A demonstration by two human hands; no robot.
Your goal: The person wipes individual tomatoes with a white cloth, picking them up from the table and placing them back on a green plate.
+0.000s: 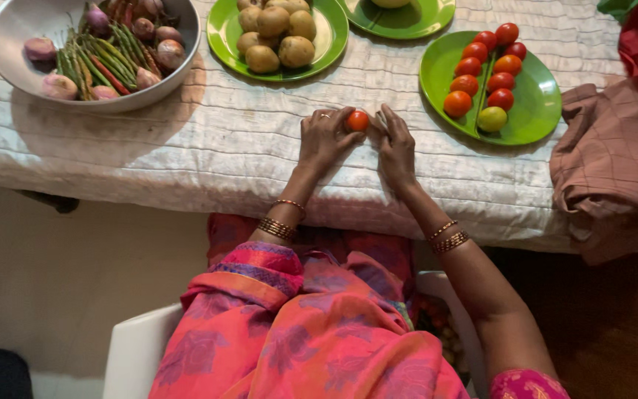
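Head view. A small red tomato (357,120) rests on the white cloth of the table (245,148), between the two hands. The left hand (324,139) holds it at the fingertips; the right hand (397,144) lies just beside it, fingers extended, its grip apparently released, though contact with the fruit cannot be told. The tomato is probably light, smooth and easily bruised, best held lightly round its middle. To the right, a green plate (537,96) carries two rows of tomatoes; above, another plate (330,37) carries potatoes (278,33); a metal bowl (9,29) holds onions and beans. The tomato's underside is hidden, and a third plate (422,22) is cut off at the top edge.
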